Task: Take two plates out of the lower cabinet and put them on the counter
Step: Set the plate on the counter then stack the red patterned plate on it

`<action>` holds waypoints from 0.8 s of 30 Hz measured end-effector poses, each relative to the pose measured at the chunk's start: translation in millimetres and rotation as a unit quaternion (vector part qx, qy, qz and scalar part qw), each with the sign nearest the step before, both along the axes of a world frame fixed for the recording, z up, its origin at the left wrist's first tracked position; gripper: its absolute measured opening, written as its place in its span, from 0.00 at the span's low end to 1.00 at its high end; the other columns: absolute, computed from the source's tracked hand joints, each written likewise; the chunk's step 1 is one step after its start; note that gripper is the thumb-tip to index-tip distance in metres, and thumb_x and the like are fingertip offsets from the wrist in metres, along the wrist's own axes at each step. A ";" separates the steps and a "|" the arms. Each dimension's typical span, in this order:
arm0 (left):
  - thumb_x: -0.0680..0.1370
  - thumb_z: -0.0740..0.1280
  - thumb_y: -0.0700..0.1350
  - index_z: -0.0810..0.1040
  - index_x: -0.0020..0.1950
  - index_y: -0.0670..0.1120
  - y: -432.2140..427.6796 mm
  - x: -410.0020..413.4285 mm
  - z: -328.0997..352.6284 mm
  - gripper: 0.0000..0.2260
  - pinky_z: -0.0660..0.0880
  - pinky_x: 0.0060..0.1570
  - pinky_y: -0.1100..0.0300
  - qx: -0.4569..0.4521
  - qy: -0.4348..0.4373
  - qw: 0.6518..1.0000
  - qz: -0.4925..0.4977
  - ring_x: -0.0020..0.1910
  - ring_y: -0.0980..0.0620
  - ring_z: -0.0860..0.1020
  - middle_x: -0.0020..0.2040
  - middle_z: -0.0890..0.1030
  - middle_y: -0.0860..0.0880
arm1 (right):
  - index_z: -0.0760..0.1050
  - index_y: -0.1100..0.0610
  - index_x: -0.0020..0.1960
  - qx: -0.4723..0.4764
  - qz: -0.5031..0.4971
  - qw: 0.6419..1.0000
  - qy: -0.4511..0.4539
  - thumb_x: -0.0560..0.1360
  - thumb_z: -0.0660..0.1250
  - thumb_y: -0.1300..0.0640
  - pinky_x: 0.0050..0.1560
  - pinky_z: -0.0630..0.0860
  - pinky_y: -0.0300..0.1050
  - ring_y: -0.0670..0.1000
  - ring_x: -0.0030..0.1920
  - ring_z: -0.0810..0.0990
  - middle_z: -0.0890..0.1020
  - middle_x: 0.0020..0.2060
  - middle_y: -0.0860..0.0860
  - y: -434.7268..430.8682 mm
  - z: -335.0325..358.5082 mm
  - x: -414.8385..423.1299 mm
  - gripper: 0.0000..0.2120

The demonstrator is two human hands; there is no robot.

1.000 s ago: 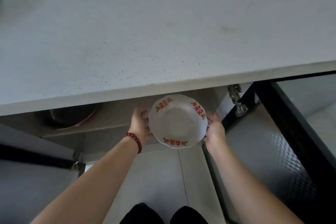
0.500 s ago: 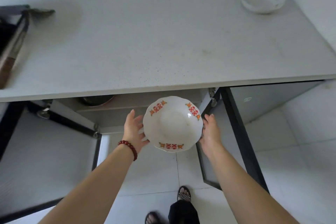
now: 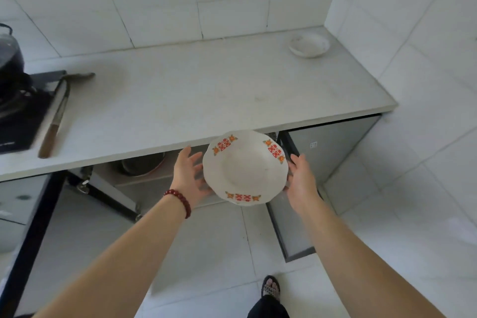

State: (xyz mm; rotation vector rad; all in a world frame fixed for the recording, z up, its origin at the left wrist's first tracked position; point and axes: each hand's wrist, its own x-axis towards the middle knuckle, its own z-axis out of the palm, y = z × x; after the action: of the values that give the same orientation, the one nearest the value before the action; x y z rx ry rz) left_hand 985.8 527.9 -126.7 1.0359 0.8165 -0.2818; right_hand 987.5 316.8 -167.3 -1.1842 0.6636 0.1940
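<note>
Plate [image 3: 245,166] rides level just below the counter [image 3: 196,100] edge, cradled between left hand [image 3: 188,175] and right hand [image 3: 302,178], fingers spread under its rim, surely to steady it for the lift.

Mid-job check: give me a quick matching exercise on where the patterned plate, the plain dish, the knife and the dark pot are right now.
Things:
1. patterned plate
2. plain dish
3. knife
4. dark pot

Places:
A. inside the open lower cabinet
B. far right corner of the counter
C. held between left hand and right hand, below the counter edge
D. on the counter beside the stove

Pairs: 1-C, 2-B, 3-D, 4-A
</note>
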 end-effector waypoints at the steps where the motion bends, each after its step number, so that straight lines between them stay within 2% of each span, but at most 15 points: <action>1: 0.76 0.56 0.61 0.70 0.67 0.49 -7.0 -0.5 7.0 0.25 0.73 0.43 0.48 0.003 -0.008 1.000 -0.010 0.57 0.42 0.75 0.64 0.75 0.45 | 0.61 0.51 0.72 0.004 -0.010 1.000 -0.007 0.79 0.48 0.43 0.51 0.70 0.49 0.50 0.51 0.75 0.75 0.63 0.49 -7.2 7.6 -3.3 0.24; 4: 0.76 0.56 0.62 0.70 0.66 0.49 -31.0 -2.2 23.7 0.25 0.73 0.45 0.48 -0.001 -0.034 0.998 -0.046 0.56 0.43 0.75 0.64 0.75 0.46 | 0.63 0.52 0.71 0.008 -0.041 0.999 -0.015 0.79 0.49 0.44 0.40 0.71 0.45 0.46 0.44 0.76 0.77 0.52 0.47 -32.3 28.8 -11.2 0.24; 7: 0.75 0.55 0.63 0.70 0.66 0.49 -59.4 -0.6 36.6 0.25 0.73 0.46 0.48 0.003 -0.057 0.996 -0.072 0.56 0.43 0.75 0.62 0.75 0.46 | 0.72 0.51 0.60 0.012 -0.059 0.998 -0.023 0.79 0.50 0.43 0.40 0.71 0.45 0.45 0.43 0.76 0.77 0.49 0.48 -62.4 46.3 -15.9 0.19; 8: 0.75 0.55 0.63 0.70 0.66 0.49 -70.3 1.1 39.7 0.26 0.73 0.49 0.47 0.003 -0.062 0.995 -0.076 0.56 0.43 0.75 0.62 0.75 0.45 | 0.74 0.50 0.56 0.008 -0.062 0.998 -0.027 0.79 0.50 0.43 0.41 0.71 0.46 0.45 0.43 0.76 0.78 0.48 0.48 -73.5 50.3 -16.3 0.18; 9: 0.75 0.56 0.63 0.70 0.66 0.49 -81.8 3.5 42.2 0.26 0.72 0.54 0.44 0.000 -0.066 0.995 -0.077 0.57 0.42 0.75 0.63 0.75 0.45 | 0.74 0.50 0.55 0.001 -0.068 0.997 -0.030 0.79 0.50 0.43 0.41 0.70 0.46 0.45 0.43 0.76 0.78 0.46 0.47 -85.3 53.6 -15.9 0.18; 11: 0.75 0.56 0.63 0.71 0.66 0.49 -106.8 8.2 45.8 0.26 0.69 0.61 0.41 -0.006 -0.069 0.995 -0.075 0.59 0.42 0.74 0.65 0.74 0.44 | 0.68 0.51 0.66 -0.011 -0.073 0.997 -0.033 0.79 0.49 0.42 0.44 0.70 0.47 0.44 0.44 0.76 0.78 0.46 0.45 -110.9 58.9 -12.5 0.22; 13: 0.75 0.56 0.63 0.70 0.67 0.49 -134.0 13.6 48.5 0.26 0.67 0.63 0.39 -0.010 -0.073 0.994 -0.076 0.60 0.41 0.74 0.66 0.73 0.44 | 0.63 0.50 0.71 -0.014 -0.072 0.997 -0.034 0.79 0.48 0.42 0.44 0.69 0.47 0.43 0.45 0.75 0.78 0.50 0.45 -137.2 63.5 -7.6 0.24; 17: 0.75 0.56 0.63 0.69 0.67 0.49 -184.0 24.3 51.6 0.27 0.69 0.61 0.39 -0.029 -0.081 0.994 -0.065 0.59 0.41 0.74 0.66 0.73 0.43 | 0.63 0.49 0.71 -0.012 -0.062 0.997 -0.045 0.79 0.49 0.42 0.44 0.71 0.47 0.44 0.46 0.76 0.78 0.47 0.44 -187.1 69.1 3.6 0.24; 20: 0.74 0.55 0.64 0.69 0.67 0.49 -210.5 36.7 52.8 0.27 0.70 0.60 0.38 -0.029 -0.094 0.993 -0.061 0.58 0.40 0.74 0.67 0.73 0.43 | 0.63 0.49 0.71 -0.009 -0.057 0.997 -0.056 0.79 0.50 0.42 0.48 0.72 0.48 0.46 0.49 0.77 0.78 0.52 0.46 -215.2 69.4 16.5 0.23; 24: 0.74 0.55 0.64 0.71 0.64 0.50 -229.9 59.1 54.1 0.25 0.69 0.60 0.38 -0.021 -0.096 0.993 -0.061 0.59 0.40 0.73 0.69 0.70 0.43 | 0.65 0.49 0.69 0.001 -0.059 0.996 -0.060 0.78 0.51 0.42 0.46 0.72 0.48 0.48 0.51 0.77 0.79 0.47 0.44 -238.0 70.8 37.9 0.23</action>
State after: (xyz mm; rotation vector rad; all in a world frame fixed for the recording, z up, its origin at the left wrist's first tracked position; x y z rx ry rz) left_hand 1044.8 297.9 -72.6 1.0586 0.5726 -0.2970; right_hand 1025.4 78.8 -96.5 -1.1413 0.6259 0.0241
